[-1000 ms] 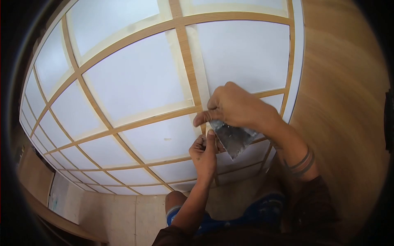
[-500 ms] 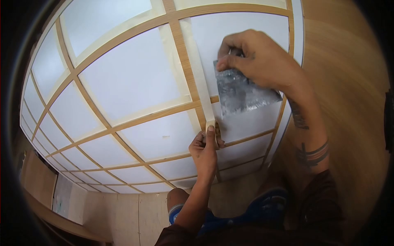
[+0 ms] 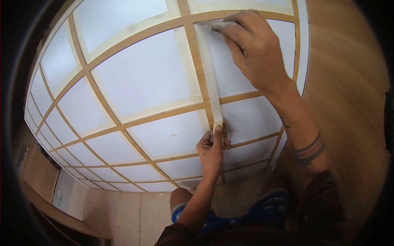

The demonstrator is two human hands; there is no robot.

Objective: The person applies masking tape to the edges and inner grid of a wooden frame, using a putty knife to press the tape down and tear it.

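My left hand [image 3: 211, 151] is closed on a roll of masking tape [image 3: 218, 125], thumb pressed over its front. From the roll a pale strip of tape [image 3: 212, 88] runs up along the right side of a wooden bar [image 3: 198, 67] to the crossing above. At that upper end my right hand [image 3: 254, 49] pinches a flat grey scraper [image 3: 204, 26], now tilted so that only a narrow part of it shows. Its tip lies at the top of the tape strip; the fingers hide the rest.
A large panel of white panes [image 3: 143, 69] in a wooden grid stands before me, several edges lined with tape. Brown wood-grained flooring [image 3: 349, 102] lies to the right. Pale boards [image 3: 119, 213] are below, beside my knees. A wooden piece [image 3: 67, 217] is at lower left.
My right hand has moved up and left with the scraper, from in front of the pane to the tape's top end. My left hand keeps hold of the roll. The view has shifted slightly.
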